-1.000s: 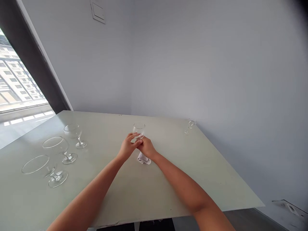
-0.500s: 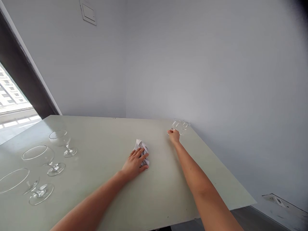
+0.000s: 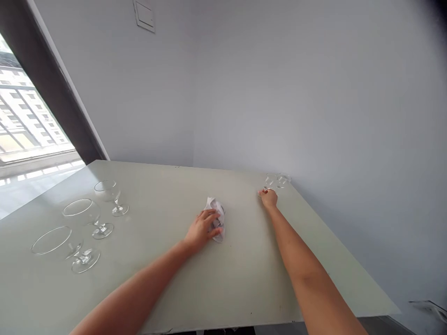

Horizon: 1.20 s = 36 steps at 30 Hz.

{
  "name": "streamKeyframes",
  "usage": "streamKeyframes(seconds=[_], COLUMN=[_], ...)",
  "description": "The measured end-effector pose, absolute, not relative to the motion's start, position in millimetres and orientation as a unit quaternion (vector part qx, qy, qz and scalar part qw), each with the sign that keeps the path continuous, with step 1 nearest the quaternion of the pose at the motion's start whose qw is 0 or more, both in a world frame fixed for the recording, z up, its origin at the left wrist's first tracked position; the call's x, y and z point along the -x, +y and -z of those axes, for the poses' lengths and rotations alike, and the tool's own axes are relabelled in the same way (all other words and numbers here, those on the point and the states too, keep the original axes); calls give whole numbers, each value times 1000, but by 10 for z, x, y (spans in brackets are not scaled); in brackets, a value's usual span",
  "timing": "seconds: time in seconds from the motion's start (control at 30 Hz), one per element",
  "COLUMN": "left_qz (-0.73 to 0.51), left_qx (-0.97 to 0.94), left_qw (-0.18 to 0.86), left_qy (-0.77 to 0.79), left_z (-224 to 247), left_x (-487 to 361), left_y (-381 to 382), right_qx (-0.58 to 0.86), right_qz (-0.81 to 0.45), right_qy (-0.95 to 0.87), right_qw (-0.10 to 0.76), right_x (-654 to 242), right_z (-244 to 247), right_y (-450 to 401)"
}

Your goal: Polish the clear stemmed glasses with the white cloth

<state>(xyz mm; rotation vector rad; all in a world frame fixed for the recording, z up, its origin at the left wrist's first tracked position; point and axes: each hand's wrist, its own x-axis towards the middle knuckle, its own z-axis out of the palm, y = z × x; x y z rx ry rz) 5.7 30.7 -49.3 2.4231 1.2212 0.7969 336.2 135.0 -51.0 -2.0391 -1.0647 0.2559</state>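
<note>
My left hand (image 3: 201, 229) lies on a crumpled white cloth (image 3: 219, 221) in the middle of the table, its fingers and thumb bent around the near side of it. At the far right corner my right hand (image 3: 269, 198) is closed, fingers pinched at the foot of a clear stemmed glass (image 3: 271, 179). The hand hides part of that glass. Right beside it stands another clear glass (image 3: 284, 178). To the left, three stemmed glasses stand in a row: a near one (image 3: 85, 260), a middle one (image 3: 102, 230) and a far one (image 3: 120, 210).
The pale glossy table (image 3: 167, 288) reaches close to the grey wall (image 3: 279, 93), with its right edge running along it. A light switch (image 3: 144, 15) is on the wall at upper left. A bright window (image 3: 28, 116) with a dark frame (image 3: 59, 88) stands at left.
The view has shifted, so the table and glasses sit farther right in the picture. My left fingers are more bent on the cloth. My right hand stays at the far glasses.
</note>
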Motion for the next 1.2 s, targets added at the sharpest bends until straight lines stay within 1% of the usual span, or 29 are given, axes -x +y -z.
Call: streamKeyframes(seconds=[0.1,0.17,0.23,0.33,0.4,0.5,0.6,0.7,0.77,0.83,0.9,0.97,1.07,1.2], left_qz=[-329,-311,-282,-272,-308,-399,-445,-481,-500,-505,-492,-470,-461,-494], left_qx=[-745,-694,-680,-702,-692,-626,-563,-518,-493,-465,-442,-437,-435,-437], left_qw=[140,131,131,149,198,321,390,417,447,498,546,565,546,456], left_qy=[564,636,664,641,622,589,576,571,554,530,514,519,548,597], left_z=[505,531,559,582,576,527,423,285,212,181,196,231,239,87], left_x=[-6,20,21,-24,-56,-21,160,411,537,597,606,607,643,634], left_y=[405,484,554,617,636,665,707,712,670,595,513,449,407,336], right_qx=[804,794,770,715,665,625,580,502,486,514,565,600,600,579], right_qz=[-88,-90,-116,-184,-239,-308,-416,-585,-640,-633,-570,-494,-449,-418], right_qy=[-424,-441,-486,-574,-640,-663,-628,-514,-451,-446,-491,-540,-576,-592], right_qw=[408,409,398,356,301,273,311,377,387,369,340,323,326,374], right_x=[-3258,-3087,-2808,-2256,-1904,-1584,-1582,-1777,-1924,-2037,-2101,-2124,-2114,-2004], right_z=[439,412,412,443,451,403,302,216,196,213,260,313,341,140], right_y=[1140,939,714,406,275,217,255,296,312,324,337,354,388,374])
